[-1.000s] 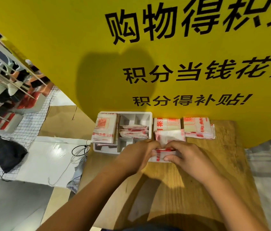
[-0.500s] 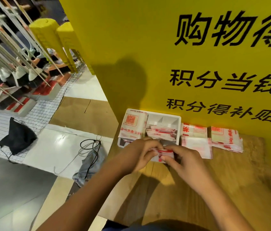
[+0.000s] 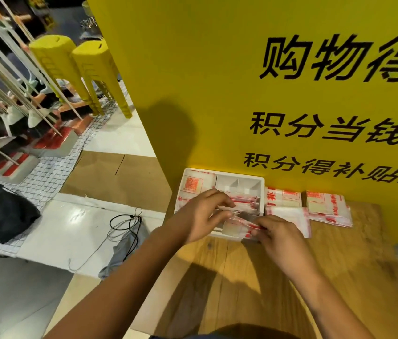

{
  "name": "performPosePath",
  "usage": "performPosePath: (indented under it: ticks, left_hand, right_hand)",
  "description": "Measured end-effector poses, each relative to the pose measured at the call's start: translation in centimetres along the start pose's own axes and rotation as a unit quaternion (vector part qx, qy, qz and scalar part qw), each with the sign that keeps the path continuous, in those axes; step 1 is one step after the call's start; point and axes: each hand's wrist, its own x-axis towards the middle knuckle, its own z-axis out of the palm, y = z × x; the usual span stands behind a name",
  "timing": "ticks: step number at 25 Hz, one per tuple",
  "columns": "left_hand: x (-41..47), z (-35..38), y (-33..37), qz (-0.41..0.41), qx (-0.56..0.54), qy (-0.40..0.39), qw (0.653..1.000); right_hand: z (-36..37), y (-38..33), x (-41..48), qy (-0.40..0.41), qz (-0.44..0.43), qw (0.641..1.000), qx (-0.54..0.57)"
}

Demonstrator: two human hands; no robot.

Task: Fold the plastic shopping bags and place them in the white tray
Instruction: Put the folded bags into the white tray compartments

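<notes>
A white divided tray (image 3: 262, 192) sits at the back left of the wooden table (image 3: 340, 277), against the yellow board. A large folded bag (image 3: 193, 187) fills its left compartment and a stack of small folded bags (image 3: 244, 204) lies in the middle. My right hand (image 3: 276, 233) pinches a small folded white-and-red bag (image 3: 237, 225) over the tray's front compartment. My left hand (image 3: 205, 216) hovers over the tray with fingers curled at the folded bag's left end; I cannot tell if it grips it.
Flat plastic bags (image 3: 288, 216) and another pile of bags (image 3: 327, 206) lie on the table right of the tray. The yellow sign board (image 3: 242, 81) stands directly behind. On the floor at left lie a black bag (image 3: 7, 216), a cable (image 3: 124, 221) and yellow stools (image 3: 75, 69).
Both hands have carried the small folded bag from the table, forward and left, to over the tray's front compartment. The view has swung left.
</notes>
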Motion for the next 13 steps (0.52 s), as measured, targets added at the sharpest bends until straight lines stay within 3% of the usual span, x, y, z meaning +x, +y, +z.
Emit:
performPosePath:
  ticks: [3, 7, 10, 13]
  left_hand:
    - [2.7, -0.1, -2.1, 0.027, 0.148, 0.025, 0.988]
    - [5.9, 1.0, -3.1, 0.022, 0.251, -0.071, 0.965]
    - [7.1, 0.6, -3.6, 0.005, 0.277, -0.124, 0.953]
    - [7.5, 0.3, -4.1, 0.014, 0.237, -0.115, 0.965]
  right_hand:
    - [0.2, 0.3, 1.2, -0.018, -0.043, 0.998, -0.051]
    - [0.7, -0.2, 3.2, 0.000, -0.061, 0.994, -0.093]
    - [0.8, 0.0, 4.3, 0.001, -0.057, 0.997, -0.060]
    - [1.4, 0.5, 5.0, 0.031, -0.053, 0.997, -0.052]
